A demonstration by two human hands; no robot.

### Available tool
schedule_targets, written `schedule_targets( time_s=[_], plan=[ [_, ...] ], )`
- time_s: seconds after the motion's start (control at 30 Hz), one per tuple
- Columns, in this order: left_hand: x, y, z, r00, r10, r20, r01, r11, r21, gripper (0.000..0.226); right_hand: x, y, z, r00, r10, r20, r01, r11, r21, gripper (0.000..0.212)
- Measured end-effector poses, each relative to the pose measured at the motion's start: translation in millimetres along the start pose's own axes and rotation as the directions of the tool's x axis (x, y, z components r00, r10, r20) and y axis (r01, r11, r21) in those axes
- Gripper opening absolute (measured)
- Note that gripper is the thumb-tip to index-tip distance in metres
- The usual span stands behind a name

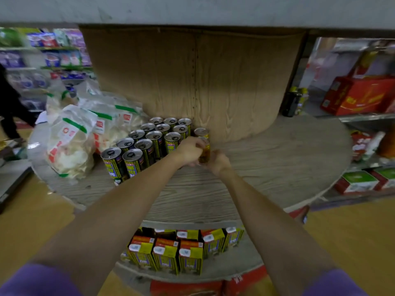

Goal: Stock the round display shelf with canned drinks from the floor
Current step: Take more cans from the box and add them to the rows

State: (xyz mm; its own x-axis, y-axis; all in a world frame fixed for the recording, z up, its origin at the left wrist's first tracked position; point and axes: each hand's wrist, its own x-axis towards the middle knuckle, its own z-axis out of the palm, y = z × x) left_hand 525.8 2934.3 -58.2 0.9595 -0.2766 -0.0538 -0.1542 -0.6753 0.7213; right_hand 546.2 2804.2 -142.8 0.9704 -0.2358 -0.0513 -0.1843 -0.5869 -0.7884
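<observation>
Shop aisle, round display shelf [267, 167] wrapped around a wooden core [192, 82]. Both arms stretch straight out toward that core. The left hand [189, 149] curls over a can [204, 151] from the top, the right hand [218, 162] grips it lower down, just beside the standing cans [147, 142], upright near the core's foot.

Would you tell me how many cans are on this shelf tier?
15: thirteen clustered cans, one lone can by the column, one held can between left hand and right hand; more may be hidden.
</observation>
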Motion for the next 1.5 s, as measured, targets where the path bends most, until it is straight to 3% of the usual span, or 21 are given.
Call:
schedule_targets(
  time_s=[0.07,0.13,0.23,0.33,0.47,0.63,0.77,0.97,1.13,1.23,1.37,1.43,1.5],
  plan=[
    [-7.3,-1.3,2.4,0.999,0.048,-0.022,-0.049,0.999,-0.022,0.03,-10.2,8.2,-4.4,1.0,-0.012,-0.02,0.011,1.0,-0.019,0.031],
    [-14.3,-5.3,4.9,0.994,0.105,0.005,-0.105,0.994,-0.004,0.026,-23.1,16.1,-10.7,0.999,0.005,-0.042,-0.002,0.997,0.072,0.017],
    [-27.3,-16.5,14.1,0.993,0.103,0.053,-0.101,0.994,-0.041,0.021,-61.2,20.4,-27.4,0.989,0.094,-0.114,-0.062,0.964,0.258,0.028],
    [-41.2,-24.3,31.0,0.986,0.126,0.112,-0.116,0.989,-0.097,0.015,-105.2,23.7,-41.1,0.981,0.144,-0.127,-0.087,0.923,0.376,0.018],
    [-65.8,-19.1,54.9,0.969,0.147,0.199,-0.107,0.974,-0.198,0.014,-152.0,41.1,-53.1,0.962,0.165,-0.217,-0.081,0.934,0.348,0.019],
    [-95.6,-4.8,89.7,0.932,0.162,0.325,-0.064,0.955,-0.291,0.029,-203.7,68.8,-70.7,0.934,0.252,-0.255,-0.156,0.926,0.345,0.024],
    [-114.6,9.2,120.2,0.9,0.169,0.402,-0.035,0.947,-0.32,0.016,-244.0,90.5,-86.1,0.912,0.297,-0.282,-0.177,0.907,0.383,0.017],
    [-133.1,16.1,175.6,0.84,0.132,0.526,0.011,0.966,-0.26,0.018,-279.3,151.2,-100.0,0.881,0.398,-0.256,-0.277,0.872,0.404,0.015],
    [-146.8,23.3,228.8,0.84,0.058,0.54,0.039,0.985,-0.166,0.015,-298.2,208.0,-116.4,0.88,0.441,-0.179,-0.338,0.844,0.416,0.015],
    [-158.5,24.7,264.1,0.845,0.01,0.535,0.055,0.993,-0.107,0.011,-305.6,250.0,-119.2,0.873,0.471,-0.129,-0.389,0.831,0.398,0.004],
    [-173.7,17.4,310.1,0.828,-0.055,0.558,0.038,0.998,0.043,0.017,-304.3,309.9,-106.2,0.875,0.474,-0.096,-0.427,0.851,0.305,0.019],
    [-179.6,9.9,329.6,0.838,-0.075,0.54,0.05,0.997,0.061,0.017,-298.4,345.7,-92.9,0.878,0.476,-0.056,-0.439,0.845,0.305,0.01],
    [-187.1,-0.7,346.1,0.845,-0.095,0.526,0.063,0.995,0.079,0.015,-304.2,359.8,-85.7,0.861,0.507,-0.045,-0.466,0.82,0.332,0.018]
  ],
)
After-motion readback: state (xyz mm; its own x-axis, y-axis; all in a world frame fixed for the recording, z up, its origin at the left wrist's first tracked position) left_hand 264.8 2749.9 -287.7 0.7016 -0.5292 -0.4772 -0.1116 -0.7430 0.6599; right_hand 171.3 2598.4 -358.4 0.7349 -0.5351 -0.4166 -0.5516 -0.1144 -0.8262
